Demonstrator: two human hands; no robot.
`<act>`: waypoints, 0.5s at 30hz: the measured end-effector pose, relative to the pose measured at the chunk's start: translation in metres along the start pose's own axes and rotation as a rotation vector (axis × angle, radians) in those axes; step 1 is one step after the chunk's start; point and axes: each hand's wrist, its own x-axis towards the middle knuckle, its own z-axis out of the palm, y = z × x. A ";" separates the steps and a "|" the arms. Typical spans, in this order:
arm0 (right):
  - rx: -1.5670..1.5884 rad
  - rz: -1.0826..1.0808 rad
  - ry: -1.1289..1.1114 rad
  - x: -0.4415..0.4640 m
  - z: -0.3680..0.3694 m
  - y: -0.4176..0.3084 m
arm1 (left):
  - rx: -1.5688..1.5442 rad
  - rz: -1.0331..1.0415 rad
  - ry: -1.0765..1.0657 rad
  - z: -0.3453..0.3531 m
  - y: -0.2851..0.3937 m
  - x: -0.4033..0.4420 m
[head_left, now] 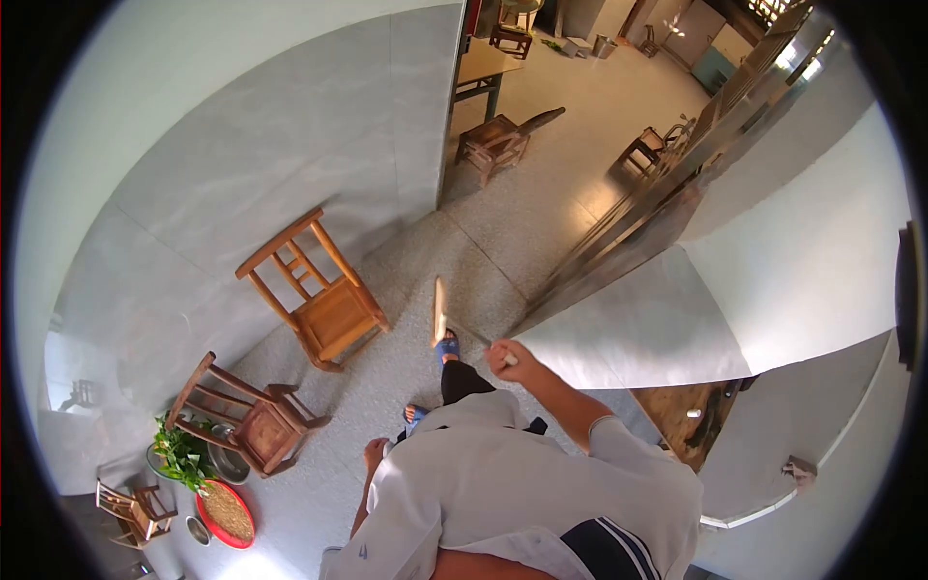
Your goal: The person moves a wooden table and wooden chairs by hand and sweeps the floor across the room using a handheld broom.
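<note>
My right hand [509, 359] is closed round the handle of a long thin tool, held out in front of my body. A pale, narrow flat piece [440, 311] shows at the tool's far end, above the floor near my foot in a blue sandal [448, 346]; whether it touches the floor I cannot tell. My left hand [375, 451] hangs low at my side with its fingers curled; whatever it may hold is hidden. A light wooden chair [335, 317] stands ahead on the left.
A darker chair [268, 432] is on the left, beside green leaves [184, 451], a metal bowl [229, 454] and a red tray [225, 513]. Ahead is a doorway with a folding door [619, 232] at its right; a wooden chair [495, 145] stands beyond.
</note>
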 end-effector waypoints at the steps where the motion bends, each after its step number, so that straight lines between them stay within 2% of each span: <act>1: -0.031 -0.053 -0.010 0.001 0.014 -0.007 | -0.013 0.004 0.013 -0.004 0.008 -0.004; 5: -0.115 -0.099 -0.016 0.035 0.046 -0.059 | -0.022 -0.014 0.069 -0.014 0.007 -0.011; 7: -0.287 -0.266 0.165 0.051 0.062 -0.080 | -0.002 -0.051 0.096 -0.020 0.000 -0.015; 8: -0.292 -0.263 0.158 0.057 0.065 -0.089 | 0.011 -0.067 0.111 -0.024 -0.002 -0.014; 10: -0.502 -0.409 0.296 0.071 0.073 -0.108 | 0.030 -0.117 0.138 -0.028 -0.004 -0.012; 11: -0.517 -0.400 0.284 0.082 0.074 -0.121 | 0.044 -0.148 0.152 -0.031 -0.004 -0.011; 13: -0.549 -0.464 0.480 0.099 0.070 -0.141 | 0.069 -0.203 0.174 -0.036 -0.002 -0.011; 15: -0.546 -0.460 0.542 0.114 0.071 -0.144 | 0.089 -0.245 0.184 -0.037 0.002 -0.008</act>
